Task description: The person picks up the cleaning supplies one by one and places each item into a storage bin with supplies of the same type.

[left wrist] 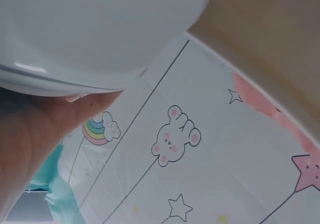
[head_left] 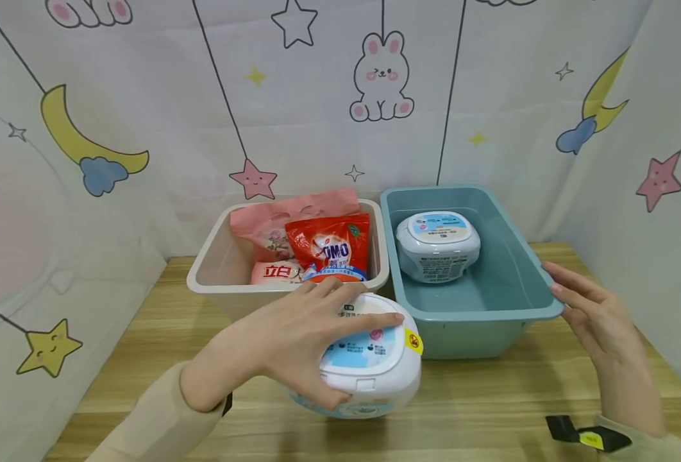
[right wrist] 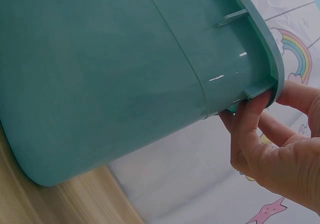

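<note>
My left hand (head_left: 302, 333) grips a white plastic tub (head_left: 389, 378) with a blue-and-white printed lid from above. Thumb and fingers spread across its top and sides, in front of the two bins. The left wrist view shows the tub's smooth white side (left wrist: 100, 29) close up. With the thumb at the rim and fingers beneath it, my right hand (head_left: 603, 321) pinches the front right corner of a teal bin (head_left: 479, 316); the right wrist view shows this hold (right wrist: 270, 139) from below. Inside the teal bin sits a similar white tub (head_left: 438, 250), upright, towards the left.
Left of the teal bin stands a beige bin (head_left: 199, 273). It holds a red OMO packet (head_left: 335, 247), a pink bag (head_left: 260, 224) and another pink packet (head_left: 274, 272). Both bins stand on a wooden table (head_left: 138, 346) before a printed cloth backdrop (head_left: 317, 128).
</note>
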`<state>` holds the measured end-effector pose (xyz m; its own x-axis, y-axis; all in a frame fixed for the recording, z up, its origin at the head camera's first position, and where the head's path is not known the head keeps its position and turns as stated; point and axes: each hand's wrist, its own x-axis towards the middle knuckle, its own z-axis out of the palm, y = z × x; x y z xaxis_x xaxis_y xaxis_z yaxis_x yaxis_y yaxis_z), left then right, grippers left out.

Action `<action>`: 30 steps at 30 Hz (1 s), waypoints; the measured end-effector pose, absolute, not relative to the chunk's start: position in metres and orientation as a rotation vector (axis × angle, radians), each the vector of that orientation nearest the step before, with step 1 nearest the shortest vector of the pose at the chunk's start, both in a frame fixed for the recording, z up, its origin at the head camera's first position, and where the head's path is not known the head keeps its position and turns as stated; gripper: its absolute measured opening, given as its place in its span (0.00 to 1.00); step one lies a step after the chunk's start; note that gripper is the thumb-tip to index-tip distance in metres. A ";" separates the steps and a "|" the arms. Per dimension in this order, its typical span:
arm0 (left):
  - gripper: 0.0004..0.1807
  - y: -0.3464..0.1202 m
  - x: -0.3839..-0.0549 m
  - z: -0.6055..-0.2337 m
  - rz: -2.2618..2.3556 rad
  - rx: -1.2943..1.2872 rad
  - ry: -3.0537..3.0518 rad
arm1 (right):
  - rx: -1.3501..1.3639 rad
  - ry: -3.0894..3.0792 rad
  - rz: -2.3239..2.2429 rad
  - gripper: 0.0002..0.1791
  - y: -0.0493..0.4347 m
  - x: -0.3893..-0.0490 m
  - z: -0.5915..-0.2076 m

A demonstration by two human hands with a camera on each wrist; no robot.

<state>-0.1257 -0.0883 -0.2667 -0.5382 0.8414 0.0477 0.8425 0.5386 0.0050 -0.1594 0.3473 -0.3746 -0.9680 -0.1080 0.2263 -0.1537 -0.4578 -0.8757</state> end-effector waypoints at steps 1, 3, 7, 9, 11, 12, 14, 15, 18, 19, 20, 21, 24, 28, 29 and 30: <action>0.49 -0.087 -0.126 -0.266 -0.045 -1.495 -2.717 | 0.387 -1.624 2.628 0.23 0.347 -0.159 -0.375; 0.49 -0.085 -0.126 -0.263 -0.054 -1.509 -2.705 | 0.381 -1.628 2.625 0.23 0.348 -0.159 -0.375; 0.49 -0.080 -0.127 -0.258 -0.057 -1.538 -2.679 | 0.376 -1.617 2.635 0.23 0.348 -0.158 -0.374; 0.49 -0.077 -0.127 -0.255 -0.050 -1.547 -2.673 | 0.371 -1.611 2.643 0.23 0.348 -0.158 -0.374; 0.49 -0.076 -0.127 -0.252 -0.042 -1.553 -2.669 | 0.362 -1.614 2.647 0.23 0.348 -0.158 -0.374; 0.49 -0.075 -0.127 -0.250 -0.045 -1.558 -2.664 | 0.359 -1.617 2.648 0.23 0.347 -0.158 -0.373; 0.49 -0.073 -0.127 -0.248 -0.044 -1.567 -2.643 | 0.365 -1.630 2.641 0.23 0.347 -0.158 -0.373; 0.49 -0.073 -0.127 -0.247 -0.044 -1.573 -2.629 | 0.371 -1.639 2.634 0.23 0.346 -0.158 -0.373; 0.49 -0.070 -0.127 -0.243 -0.043 -1.585 -2.590 | 0.392 -1.648 2.625 0.23 0.346 -0.158 -0.372; 0.49 -0.069 -0.127 -0.242 -0.034 -1.586 -2.581 | 0.397 -1.649 2.622 0.23 0.346 -0.158 -0.372; 0.49 -0.068 -0.127 -0.240 -0.030 -1.590 -2.577 | 0.395 -1.648 2.622 0.23 0.346 -0.158 -0.371; 0.49 -0.067 -0.127 -0.239 -0.029 -1.595 -2.569 | 0.392 -1.647 2.623 0.23 0.346 -0.158 -0.371; 0.50 -0.066 -0.128 -0.234 -0.023 -1.600 -2.563 | 0.386 -1.649 2.622 0.23 0.346 -0.158 -0.371; 0.49 -0.063 -0.130 -0.226 -0.031 -1.601 -2.561 | 0.394 -1.652 2.617 0.23 0.346 -0.159 -0.372; 0.49 -0.063 -0.131 -0.224 -0.034 -1.601 -2.562 | 0.395 -1.646 2.620 0.23 0.346 -0.159 -0.372; 0.49 -0.062 -0.131 -0.223 -0.036 -1.602 -2.561 | 0.397 -1.641 2.622 0.23 0.346 -0.159 -0.372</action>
